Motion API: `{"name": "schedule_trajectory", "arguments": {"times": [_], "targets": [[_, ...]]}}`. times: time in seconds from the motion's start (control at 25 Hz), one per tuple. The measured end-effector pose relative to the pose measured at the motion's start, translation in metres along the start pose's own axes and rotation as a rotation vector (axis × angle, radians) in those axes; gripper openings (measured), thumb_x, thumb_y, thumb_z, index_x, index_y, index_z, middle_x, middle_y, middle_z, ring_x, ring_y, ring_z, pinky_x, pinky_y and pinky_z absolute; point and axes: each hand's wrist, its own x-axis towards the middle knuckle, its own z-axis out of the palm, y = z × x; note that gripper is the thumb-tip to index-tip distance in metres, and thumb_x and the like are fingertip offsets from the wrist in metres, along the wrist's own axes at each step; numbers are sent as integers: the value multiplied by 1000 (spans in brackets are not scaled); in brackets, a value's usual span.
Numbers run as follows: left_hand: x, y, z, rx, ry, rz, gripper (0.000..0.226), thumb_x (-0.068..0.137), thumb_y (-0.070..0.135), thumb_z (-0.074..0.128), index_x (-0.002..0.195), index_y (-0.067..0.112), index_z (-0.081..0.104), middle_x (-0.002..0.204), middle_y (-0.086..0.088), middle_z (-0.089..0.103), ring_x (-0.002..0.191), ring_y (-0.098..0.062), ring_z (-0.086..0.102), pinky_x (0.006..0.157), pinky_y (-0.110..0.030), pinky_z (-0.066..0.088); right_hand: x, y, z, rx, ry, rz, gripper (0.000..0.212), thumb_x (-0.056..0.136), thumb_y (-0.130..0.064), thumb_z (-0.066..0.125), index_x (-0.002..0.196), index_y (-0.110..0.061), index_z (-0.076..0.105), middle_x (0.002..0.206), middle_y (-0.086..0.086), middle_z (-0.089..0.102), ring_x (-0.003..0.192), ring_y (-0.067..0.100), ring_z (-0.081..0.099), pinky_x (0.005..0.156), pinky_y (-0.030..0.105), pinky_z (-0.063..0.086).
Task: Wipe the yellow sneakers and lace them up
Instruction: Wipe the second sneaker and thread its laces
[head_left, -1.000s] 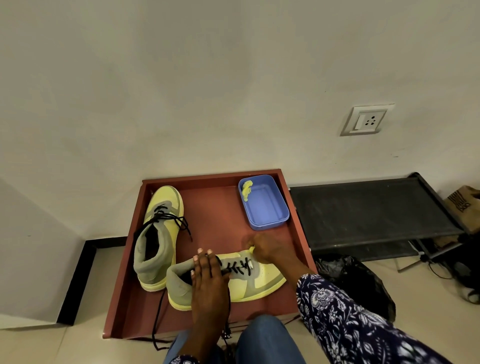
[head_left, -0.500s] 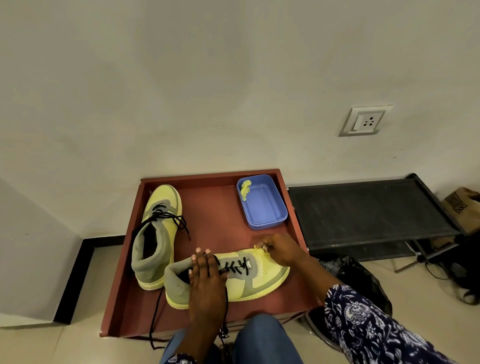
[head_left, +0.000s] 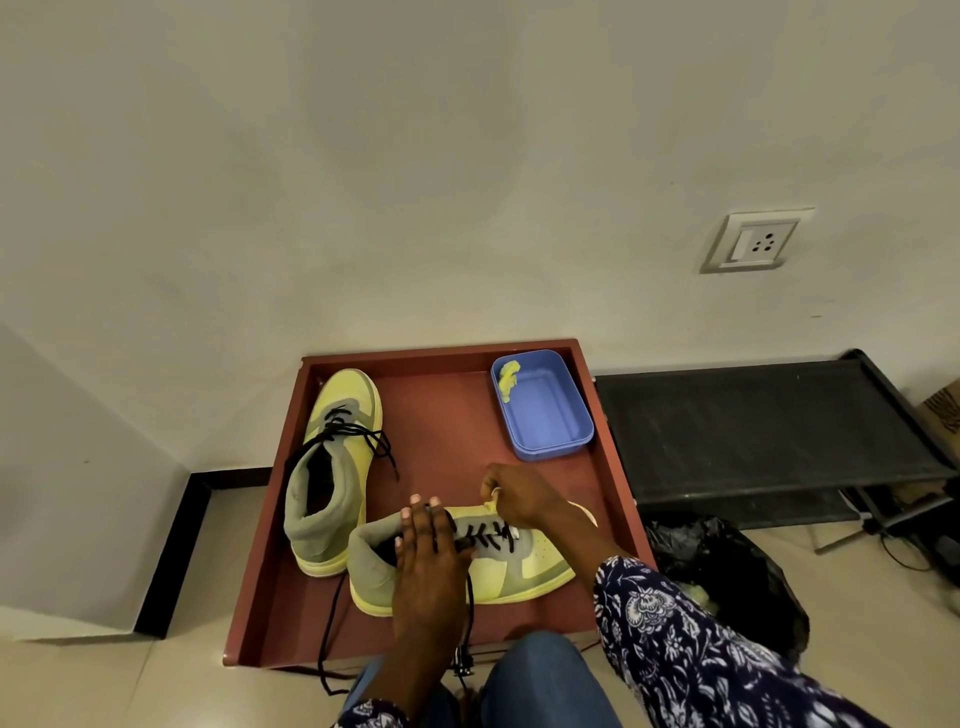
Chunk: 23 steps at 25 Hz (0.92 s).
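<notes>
- my left hand (head_left: 428, 566) lies flat, fingers straight, pressing down on the collar and tongue of the near sneaker (head_left: 498, 564); the shoe runs out from under it toward 3 o'clock.
- my right hand (head_left: 519, 493) sits at about 2 o'clock from the left, fingers curled, pinching a small yellow cloth (head_left: 490, 503) against the shoe's far edge by the black laces (head_left: 485, 535).
- one loose lace end hangs off the tray's front edge, at 6 o'clock of my left hand.
- the second sneaker (head_left: 332, 467) stands at 10 o'clock of the left hand, toe pointing to 12, its heel touching the near shoe's heel.
- both sit on the red-brown tray (head_left: 447, 426).
- a blue tub (head_left: 543, 405) with a yellow scrap inside is at 12 o'clock of my right hand, in the tray's far corner.
- a black rack (head_left: 753, 415) is at 3 o'clock, a black bag (head_left: 727, 571) below it.
</notes>
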Motion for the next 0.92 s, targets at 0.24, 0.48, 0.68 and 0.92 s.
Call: {"name": "schedule_trajectory", "arguments": {"times": [0.24, 0.48, 0.68, 0.92], "targets": [[1, -4, 7, 55, -24, 6, 83, 54, 26, 88, 122, -8, 53, 124, -30, 54, 111, -45, 55, 81, -49, 49, -22, 18, -6, 35, 53, -145, 22, 86, 5, 46, 98, -6, 60, 108, 8, 66, 92, 17, 59, 68, 11, 42], [0, -2, -1, -14, -5, -15, 76, 87, 33, 60, 143, -2, 22, 150, -25, 18, 139, -41, 18, 109, -46, 27, -48, 35, -1, -1, 164, -136, 24, 78, 8, 50, 98, -3, 59, 97, 8, 64, 84, 14, 51, 60, 10, 32], [-2, -6, -2, 45, -48, 25, 87, 51, 32, 89, 119, -9, 54, 121, -31, 56, 109, -45, 56, 76, -49, 52, -81, 60, 19, 18, 325, 12, 25, 85, -3, 38, 101, -1, 58, 108, 18, 58, 89, 26, 50, 60, 15, 30], [-15, 13, -32, -162, -21, -127, 50, 79, 21, 69, 117, -7, 51, 122, -27, 53, 113, -44, 50, 94, -46, 44, -91, 59, 19, 96, 376, 154, 25, 86, 4, 43, 102, -5, 60, 102, 15, 64, 89, 25, 58, 61, 17, 31]]}}
